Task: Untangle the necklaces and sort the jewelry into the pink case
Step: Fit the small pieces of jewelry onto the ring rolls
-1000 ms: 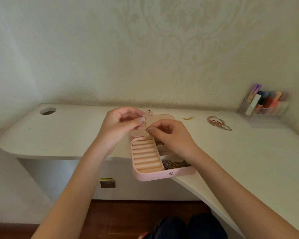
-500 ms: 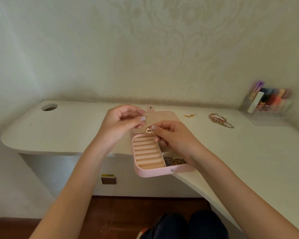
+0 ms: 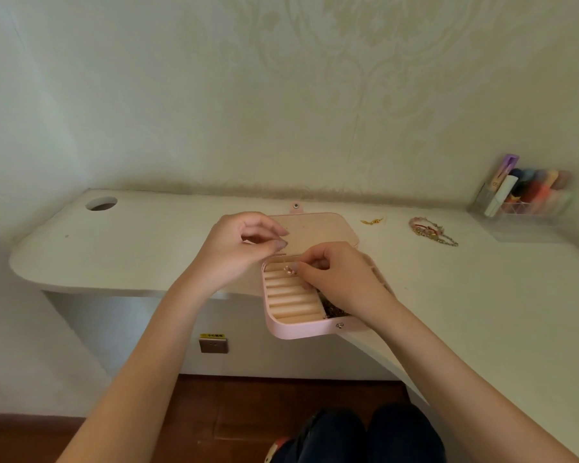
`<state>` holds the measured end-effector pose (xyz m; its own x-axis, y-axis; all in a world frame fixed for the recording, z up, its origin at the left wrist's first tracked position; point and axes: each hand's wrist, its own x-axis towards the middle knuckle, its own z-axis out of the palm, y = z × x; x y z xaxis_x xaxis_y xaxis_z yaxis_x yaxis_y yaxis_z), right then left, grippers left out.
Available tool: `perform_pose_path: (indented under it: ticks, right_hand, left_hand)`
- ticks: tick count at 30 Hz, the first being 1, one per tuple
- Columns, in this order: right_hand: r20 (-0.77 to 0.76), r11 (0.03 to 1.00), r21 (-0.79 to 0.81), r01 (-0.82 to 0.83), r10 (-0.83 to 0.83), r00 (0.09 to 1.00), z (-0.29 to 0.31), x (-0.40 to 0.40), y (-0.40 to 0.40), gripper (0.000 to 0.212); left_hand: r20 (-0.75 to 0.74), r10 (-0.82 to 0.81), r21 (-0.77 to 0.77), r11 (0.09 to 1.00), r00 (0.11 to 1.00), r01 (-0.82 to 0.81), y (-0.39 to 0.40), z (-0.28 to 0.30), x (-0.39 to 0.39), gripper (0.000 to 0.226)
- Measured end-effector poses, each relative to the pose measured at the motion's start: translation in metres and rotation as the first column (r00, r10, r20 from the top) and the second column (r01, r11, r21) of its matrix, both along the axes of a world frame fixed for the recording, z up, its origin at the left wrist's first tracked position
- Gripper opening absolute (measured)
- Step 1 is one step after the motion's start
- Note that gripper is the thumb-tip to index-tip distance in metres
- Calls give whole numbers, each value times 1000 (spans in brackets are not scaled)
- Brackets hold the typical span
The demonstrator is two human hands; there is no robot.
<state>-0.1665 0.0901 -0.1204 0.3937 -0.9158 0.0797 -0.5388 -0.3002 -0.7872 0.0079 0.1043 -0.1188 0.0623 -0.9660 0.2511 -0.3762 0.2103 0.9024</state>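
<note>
The pink case (image 3: pixel 301 330) lies open at the desk's front edge, its lid (image 3: pixel 318 228) flat behind it. Cream ring rolls (image 3: pixel 290 300) fill its left half. A heap of dark and gold chains (image 3: pixel 331 309) lies in the right compartment, partly under my wrist. My right hand (image 3: pixel 341 279) pinches a small gold pendant (image 3: pixel 288 269) just over the upper ring rolls. My left hand (image 3: pixel 238 252) hovers at the case's back left corner, thumb and forefinger pinched on what looks like the pendant's fine chain. A gold trinket (image 3: pixel 373 221) and tangled bracelets (image 3: pixel 430 231) lie on the desk to the right.
The white desk (image 3: pixel 147 259) curves toward me on the right. A clear organiser (image 3: pixel 528 200) with coloured items stands at the back right against the wall. A cable hole (image 3: pixel 101 203) sits at the back left. A wall socket (image 3: pixel 213 344) shows under the desk, and my knees (image 3: pixel 365 436) below.
Both hands have come down toward the case. The pendant has passed from between the hands to low over the ring rolls at my right fingertips; the left hand stays pinched above it.
</note>
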Motion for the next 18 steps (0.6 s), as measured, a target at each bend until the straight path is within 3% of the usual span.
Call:
perform_pose_path:
  ticks: [7, 18]
  right_hand:
    - [37, 998, -66, 24, -21, 999, -7, 3, 2, 3]
    - [-12, 984, -177, -24, 22, 1000, -6, 2, 3, 5]
  left_hand:
    - [127, 12, 26, 1000, 992, -15, -1, -6, 3, 20]
    - [89, 36, 33, 999, 995, -39, -1, -6, 9, 27]
